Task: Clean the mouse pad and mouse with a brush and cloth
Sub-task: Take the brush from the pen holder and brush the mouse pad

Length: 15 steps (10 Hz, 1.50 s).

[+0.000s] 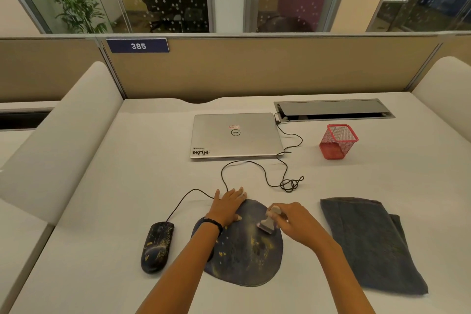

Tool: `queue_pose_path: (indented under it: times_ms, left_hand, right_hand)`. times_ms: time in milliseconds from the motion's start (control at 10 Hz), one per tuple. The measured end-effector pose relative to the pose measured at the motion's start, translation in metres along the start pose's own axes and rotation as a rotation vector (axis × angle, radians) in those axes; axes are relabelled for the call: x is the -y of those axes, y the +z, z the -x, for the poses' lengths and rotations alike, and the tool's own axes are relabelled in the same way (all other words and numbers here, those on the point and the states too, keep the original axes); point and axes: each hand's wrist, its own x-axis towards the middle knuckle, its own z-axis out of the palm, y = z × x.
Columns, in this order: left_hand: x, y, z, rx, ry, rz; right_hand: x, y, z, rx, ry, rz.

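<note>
A dark round mouse pad (pixel 251 260) with yellow specks lies on the desk in front of me. My left hand (pixel 228 205) presses flat on the pad's far left edge, fingers straight. My right hand (pixel 297 223) grips a small pale brush (pixel 267 223) by its handle, bristles down on the pad's upper middle. A dark wired mouse (pixel 157 246) with yellow marks sits left of the pad, apart from both hands. A folded dark grey cloth (pixel 369 245) lies to the right of the pad.
A closed silver laptop (pixel 235 135) sits behind the pad, with the mouse cable (pixel 265 173) looping across the desk to it. A red mesh pen holder (pixel 337 141) stands at the back right. A cable hatch (pixel 334 109) is set into the desk's far edge.
</note>
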Motion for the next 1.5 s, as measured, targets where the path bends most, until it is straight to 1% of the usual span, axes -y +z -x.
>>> queue_pose_path:
  times_ms: [200,300,400,500,600,700,800,900,1000,1100,1200,1300,1400,1500]
  left_hand:
    - [0.000,0.000,0.000,-0.004,-0.005,0.001]
    - [0.000,0.000,-0.001,-0.007,-0.002,0.002]
    - [0.000,0.000,-0.001,-0.008,0.000,0.001]
    - [-0.001,0.000,0.000,-0.011,-0.004,-0.002]
    - [-0.001,0.000,0.000,-0.011,-0.004,-0.005]
    - [-0.001,-0.001,0.000,-0.010,-0.005,-0.007]
    - [-0.001,-0.001,0.001,-0.009,-0.008,0.000]
    - [-0.001,0.000,0.001,-0.012,-0.008,-0.010]
    - [0.000,0.000,0.001,-0.010,-0.010,-0.004]
    - [0.000,0.001,-0.001,-0.013,-0.008,-0.009]
    - [-0.001,0.000,0.000,-0.011,-0.008,-0.009]
    - [0.000,0.000,0.000,-0.012,-0.005,-0.008]
    - [0.000,0.000,0.000,-0.010,-0.008,-0.008]
    - [-0.001,0.000,0.000,-0.005,-0.015,-0.005]
  right_hand:
    - [0.008,-0.004,-0.005,-0.067,-0.020,0.021]
    - [0.012,0.001,-0.006,0.022,-0.069,0.080]
    - [0.018,-0.004,-0.009,0.059,-0.091,0.085]
    - [0.018,-0.006,-0.014,-0.015,-0.081,0.075]
    - [0.015,-0.001,-0.017,0.038,-0.041,0.065]
    - [0.017,-0.004,-0.018,0.076,-0.040,0.043]
    - [0.018,-0.011,-0.020,-0.033,-0.064,-0.001]
    - [0.016,-0.008,-0.020,-0.015,-0.050,0.012]
    - [0.018,-0.007,-0.017,0.078,-0.056,0.056]
    - [0.020,-0.009,-0.018,0.020,-0.066,0.025]
    - [0.018,-0.006,-0.020,0.018,-0.046,0.034]
    - [0.020,-0.007,-0.018,0.120,-0.042,0.049]
    - [0.023,-0.011,-0.023,0.037,-0.066,-0.003]
    - [0.026,-0.008,-0.025,-0.026,-0.091,0.015]
